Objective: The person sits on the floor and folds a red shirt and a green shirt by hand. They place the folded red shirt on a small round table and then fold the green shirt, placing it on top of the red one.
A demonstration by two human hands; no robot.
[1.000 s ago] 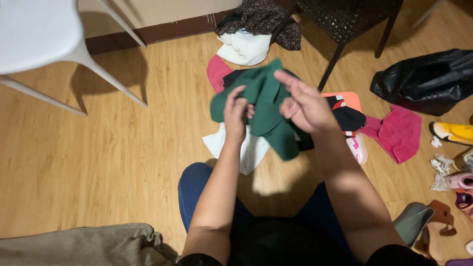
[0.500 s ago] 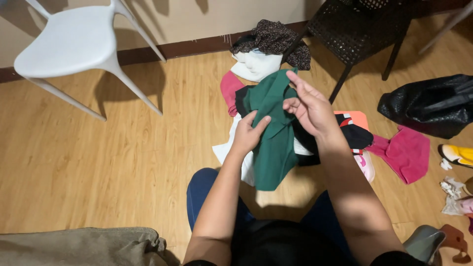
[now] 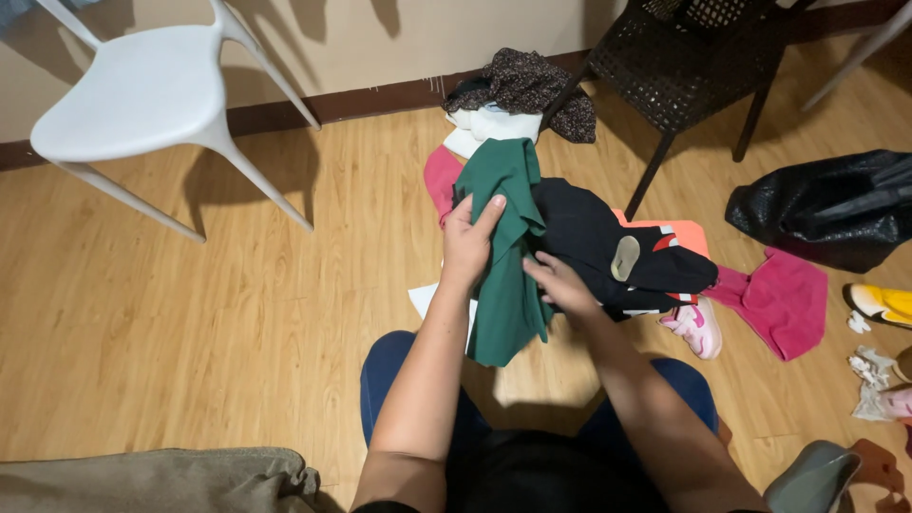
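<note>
A dark green cloth (image 3: 508, 275) hangs in front of me over a heap of clothes on the wooden floor. My left hand (image 3: 468, 242) grips its left edge, fingers spread flat on the fabric. My right hand (image 3: 559, 282) pinches the lower right edge of the same cloth. Right behind it lies a black garment (image 3: 594, 242) with red and white trim, on top of an orange piece (image 3: 676, 234). A pink cloth (image 3: 441, 179) sticks out at the heap's left.
A white plastic chair (image 3: 142, 95) stands at the back left and a dark wicker chair (image 3: 684, 66) at the back right. A black bag (image 3: 836, 209), a magenta cloth (image 3: 784, 302), a pink shoe (image 3: 698, 326) and small items lie on the right. Khaki fabric (image 3: 152, 483) lies at bottom left.
The green cloth has been lowered and drawn out long. My right hand dropped from its top edge to its lower right edge; my left hand shifted up onto the left edge.
</note>
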